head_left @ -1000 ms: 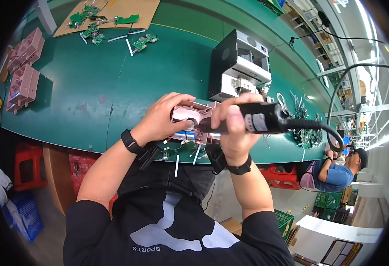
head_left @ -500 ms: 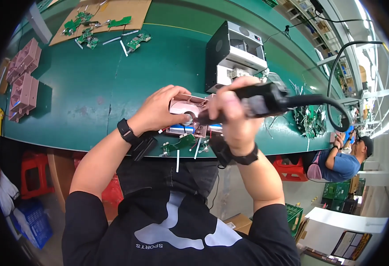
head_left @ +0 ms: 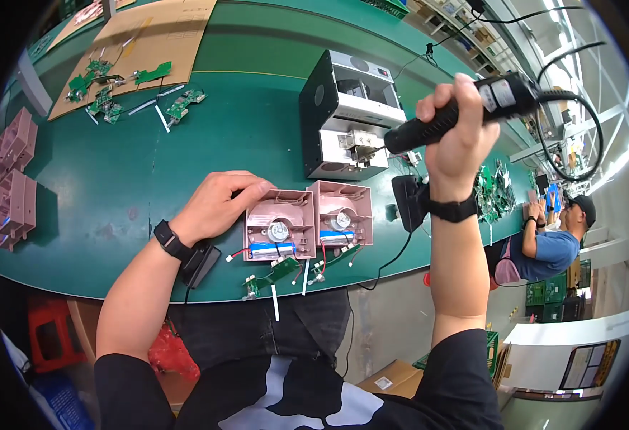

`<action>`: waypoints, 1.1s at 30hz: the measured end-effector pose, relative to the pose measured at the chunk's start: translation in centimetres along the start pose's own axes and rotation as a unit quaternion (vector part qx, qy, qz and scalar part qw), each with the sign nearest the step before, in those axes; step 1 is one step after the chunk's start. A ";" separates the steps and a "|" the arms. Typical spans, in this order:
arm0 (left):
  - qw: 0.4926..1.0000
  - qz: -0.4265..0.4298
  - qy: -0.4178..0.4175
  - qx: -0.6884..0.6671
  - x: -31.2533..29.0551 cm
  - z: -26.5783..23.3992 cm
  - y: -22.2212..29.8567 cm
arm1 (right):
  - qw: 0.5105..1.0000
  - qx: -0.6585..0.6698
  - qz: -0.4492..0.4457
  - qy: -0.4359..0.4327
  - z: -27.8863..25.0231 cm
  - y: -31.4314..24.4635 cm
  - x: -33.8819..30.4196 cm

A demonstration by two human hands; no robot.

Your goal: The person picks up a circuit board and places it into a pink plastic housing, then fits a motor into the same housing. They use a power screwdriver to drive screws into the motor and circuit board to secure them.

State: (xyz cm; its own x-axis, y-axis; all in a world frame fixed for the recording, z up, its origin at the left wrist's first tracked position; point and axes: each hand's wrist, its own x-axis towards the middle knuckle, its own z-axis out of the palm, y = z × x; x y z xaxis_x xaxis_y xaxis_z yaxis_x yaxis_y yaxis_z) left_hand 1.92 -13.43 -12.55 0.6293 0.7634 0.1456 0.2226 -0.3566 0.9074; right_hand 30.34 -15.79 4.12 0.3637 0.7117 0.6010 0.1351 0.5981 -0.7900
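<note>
In my right hand is a black corded electric screwdriver, its fingers wrapped round the grip. The bit points left at the metal front of a black and silver screw feeder. My left hand holds the upper left edge of a pink plastic housing. Beside that one lies a second pink housing. Each is open at the top, with a round speaker and a blue battery inside. Wired green circuit boards hang out at the near side.
More pink housings stand at the far left. Several green boards lie on and beside a cardboard sheet. A heap of wired parts is at the right, and beyond it sits a person in blue. Screwdriver cable loops at the right.
My right hand has lifted the screwdriver off the housings and moved it up and right to the screw feeder. My left hand has shifted from inside the left housing to its edge.
</note>
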 end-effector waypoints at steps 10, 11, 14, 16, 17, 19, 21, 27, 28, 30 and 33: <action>1.000 -0.005 0.019 0.001 0.1 0.1 0.0 | 0.976 0.133 0.115 -0.126 1.5 -3.6 -2.7; 1.000 0.000 0.023 -0.011 0.3 0.3 0.0 | 0.974 0.133 0.108 -0.147 2.1 -4.6 -3.7; 0.999 -0.001 0.039 -0.027 0.2 0.4 -0.5 | 0.955 0.176 0.146 -0.189 4.7 -5.8 -6.8; 0.999 0.010 0.043 -0.024 0.1 0.6 -0.7 | 0.951 0.180 0.144 -0.206 5.9 -5.0 -8.5; 0.999 0.016 0.045 -0.023 0.1 0.6 -0.7 | 0.949 0.179 0.138 -0.220 6.4 -4.4 -9.2; 0.998 0.020 0.052 -0.019 0.0 0.8 -1.0 | 0.945 0.182 0.132 -0.239 7.0 -3.5 -9.9; 0.998 0.037 0.054 -0.014 -0.1 0.8 -1.2 | 0.950 0.129 0.143 -0.247 7.5 -2.8 -10.4; 0.999 0.026 0.033 -0.001 -0.3 0.5 -0.9 | 0.950 0.074 0.151 -0.262 7.8 -1.9 -10.7; 0.999 0.026 0.035 -0.002 -0.2 0.5 -0.8 | 0.950 0.063 0.148 -0.266 7.8 -1.7 -10.7; 0.999 0.025 0.036 -0.006 -0.2 0.5 -0.8 | 0.950 0.039 0.142 -0.275 7.7 -1.3 -10.7; 0.999 0.008 0.050 -0.021 0.0 0.6 -0.7 | 0.951 0.012 0.136 -0.278 7.8 -0.9 -10.8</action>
State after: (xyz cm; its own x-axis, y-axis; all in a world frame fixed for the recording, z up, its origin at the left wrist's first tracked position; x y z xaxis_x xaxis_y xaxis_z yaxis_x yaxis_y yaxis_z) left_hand 2.19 -13.49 -13.40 0.5545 0.8087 0.1965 0.1809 -0.3477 0.9200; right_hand 19.10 -21.14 -0.70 -0.1628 0.9220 0.3513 0.0817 0.3674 -0.9265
